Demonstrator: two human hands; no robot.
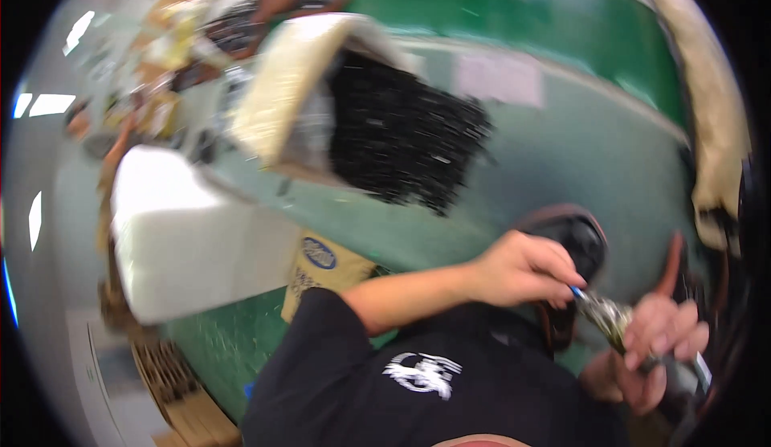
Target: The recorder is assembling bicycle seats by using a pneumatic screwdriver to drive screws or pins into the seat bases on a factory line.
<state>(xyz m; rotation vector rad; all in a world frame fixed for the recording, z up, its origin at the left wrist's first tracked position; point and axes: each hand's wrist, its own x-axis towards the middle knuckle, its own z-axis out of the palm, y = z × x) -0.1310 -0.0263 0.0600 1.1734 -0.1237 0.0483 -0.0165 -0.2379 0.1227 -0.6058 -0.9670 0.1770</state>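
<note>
Both my hands are in front of my body at the lower right. My left hand (526, 270) is closed, its thumb and fingers pinching the small blue end of a shiny, crumpled bundle (604, 317). My right hand (662, 338) is closed around the bundle's other end. Blur hides what the bundle is made of; it looks silvery with a yellowish part. Beyond my left hand is a dark round object (574, 238) with a reddish rim. A heap of thin black strips (401, 134) spills across the green table (578, 150).
The strips come out of a pale, foam-like wrap (277, 93) lying on its side. A large white block or bag (193, 238) stands at the left, beside a brown paper bag (325, 262). A pinkish sheet (499, 77) lies on the table. Cardboard (197, 419) is at lower left.
</note>
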